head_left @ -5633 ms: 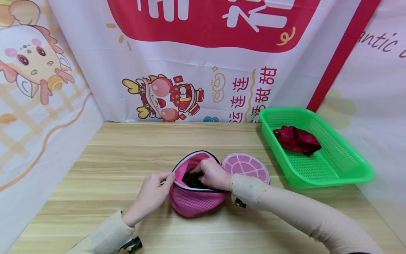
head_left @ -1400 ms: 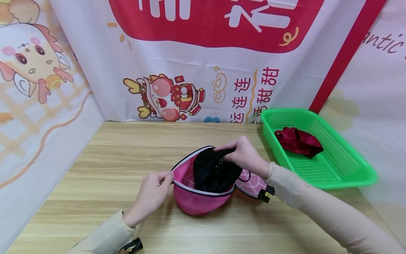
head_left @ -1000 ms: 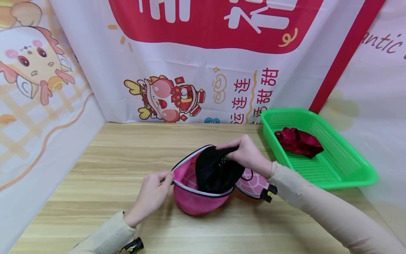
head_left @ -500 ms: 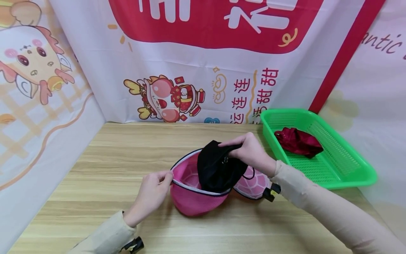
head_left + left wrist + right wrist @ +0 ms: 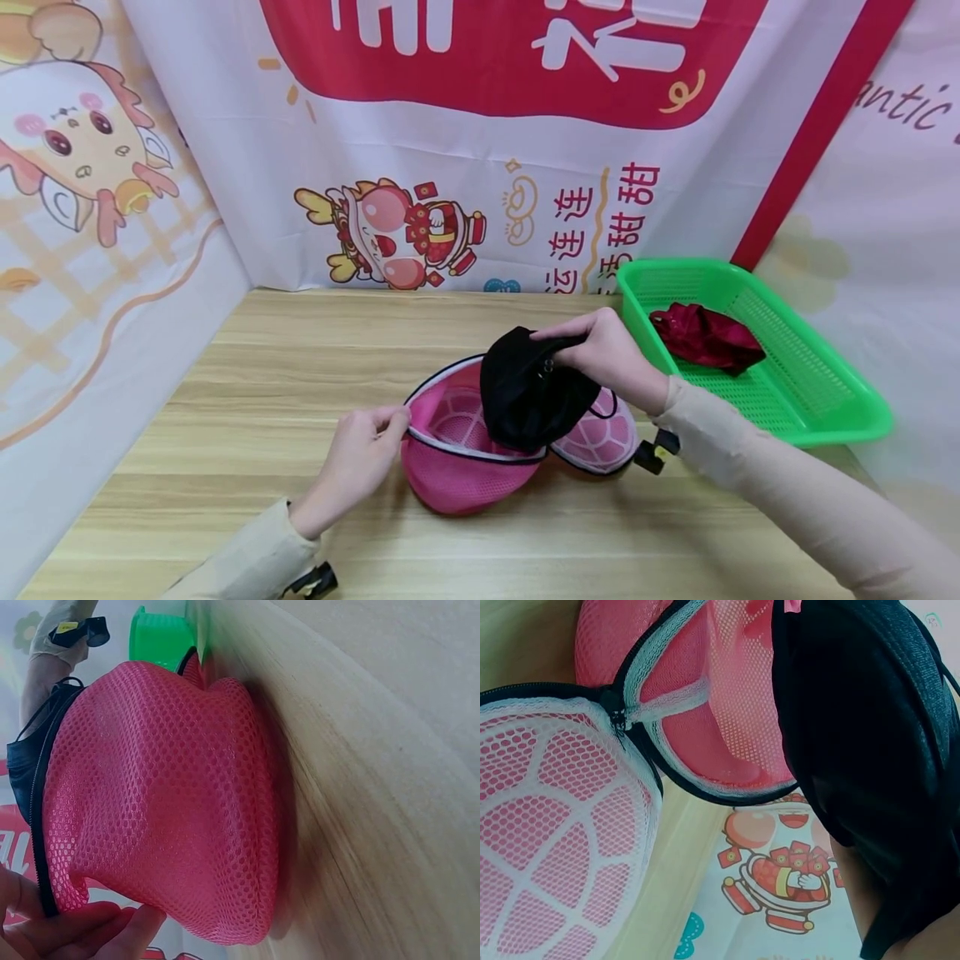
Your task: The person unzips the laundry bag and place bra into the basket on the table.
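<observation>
A pink mesh laundry bag (image 5: 468,483) with a black-and-white zipped rim stands on the table, its round lid (image 5: 600,437) folded back to the right. My left hand (image 5: 356,458) pinches the rim on the left side; thumb and fingers show at the mesh in the left wrist view. Above the bag's right side my right hand (image 5: 611,358) grips a black bra (image 5: 525,400) by its upper edge. A strap loop and small metal rings show on it. The lower part of the bra overlaps the bag's mouth. In the right wrist view, the bra (image 5: 862,712) hides most of that hand.
A green plastic basket (image 5: 832,392) stands at the back right, with a crumpled dark red garment (image 5: 705,337) inside. The wooden table (image 5: 285,358) meets a printed cloth backdrop (image 5: 480,150) behind, with cloth walls at both sides.
My right hand came out of the bag with the black bra, then drew it up and to the right. My left hand has kept its pinch on the rim.
</observation>
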A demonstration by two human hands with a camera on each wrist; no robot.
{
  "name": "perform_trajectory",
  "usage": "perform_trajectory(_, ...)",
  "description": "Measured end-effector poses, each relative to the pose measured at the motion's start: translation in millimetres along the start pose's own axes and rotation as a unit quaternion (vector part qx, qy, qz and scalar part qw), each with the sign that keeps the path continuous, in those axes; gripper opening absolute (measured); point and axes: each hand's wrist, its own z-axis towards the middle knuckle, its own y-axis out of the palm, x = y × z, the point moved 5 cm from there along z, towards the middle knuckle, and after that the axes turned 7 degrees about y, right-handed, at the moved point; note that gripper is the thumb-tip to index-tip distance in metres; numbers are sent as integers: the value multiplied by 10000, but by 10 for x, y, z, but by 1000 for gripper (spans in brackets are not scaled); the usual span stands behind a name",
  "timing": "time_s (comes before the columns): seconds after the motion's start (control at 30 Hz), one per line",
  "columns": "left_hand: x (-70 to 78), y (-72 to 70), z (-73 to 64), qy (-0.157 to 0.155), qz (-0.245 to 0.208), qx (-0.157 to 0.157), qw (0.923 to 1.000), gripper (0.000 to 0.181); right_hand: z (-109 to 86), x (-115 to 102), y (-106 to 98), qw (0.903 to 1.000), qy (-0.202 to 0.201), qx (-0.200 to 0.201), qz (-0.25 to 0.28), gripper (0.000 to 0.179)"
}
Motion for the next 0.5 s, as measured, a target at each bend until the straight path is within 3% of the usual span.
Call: perform_trajectory(0.5, -4, 17, 10, 97, 175, -1, 9998, 38, -32, 51, -188, 9995, 204, 231, 72, 37)
